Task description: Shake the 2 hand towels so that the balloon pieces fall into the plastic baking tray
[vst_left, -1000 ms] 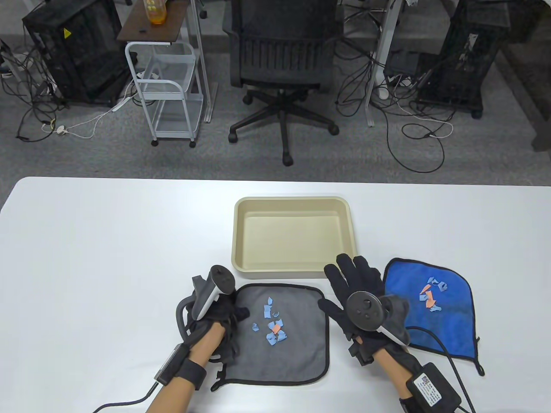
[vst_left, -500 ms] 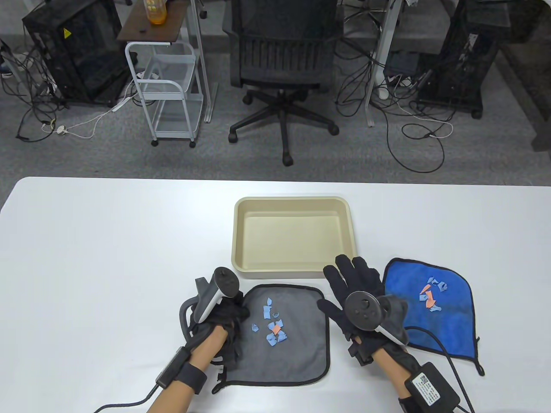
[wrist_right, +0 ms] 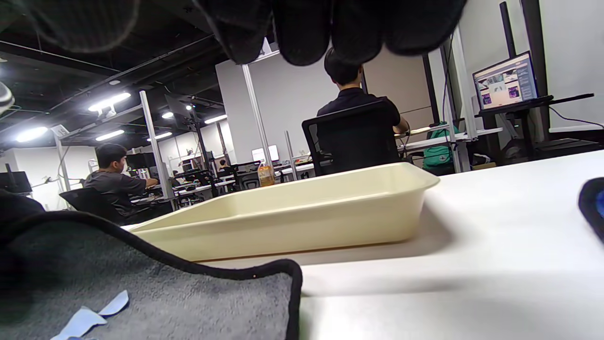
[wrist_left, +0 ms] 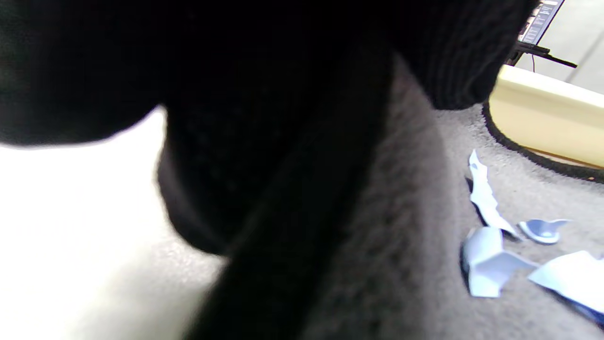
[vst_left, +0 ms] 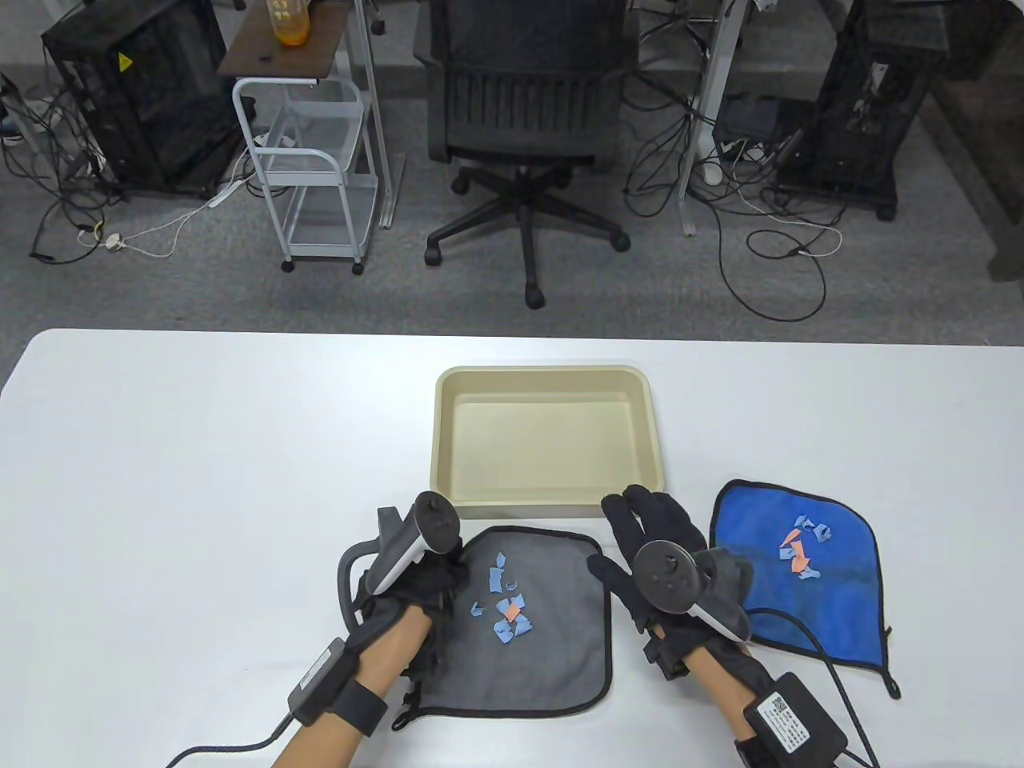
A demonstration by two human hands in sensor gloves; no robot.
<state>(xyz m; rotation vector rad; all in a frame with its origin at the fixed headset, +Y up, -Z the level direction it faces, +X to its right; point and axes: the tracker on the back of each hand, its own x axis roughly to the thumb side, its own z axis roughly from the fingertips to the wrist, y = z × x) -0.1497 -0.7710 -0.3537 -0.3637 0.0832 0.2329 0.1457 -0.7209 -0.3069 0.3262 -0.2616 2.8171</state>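
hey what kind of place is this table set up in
Most likely a shared office or lab: an office chair and floor cables behind the table, and people at desks with a monitor.

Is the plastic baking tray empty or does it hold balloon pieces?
Empty. The plastic baking tray shows a bare beige floor; the balloon pieces lie on the gray towel.

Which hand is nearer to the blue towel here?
The right. The right hand hovers with fingers extended between the two towels, just left of the blue towel. The left hand is at the grey towel's left edge, farther away.
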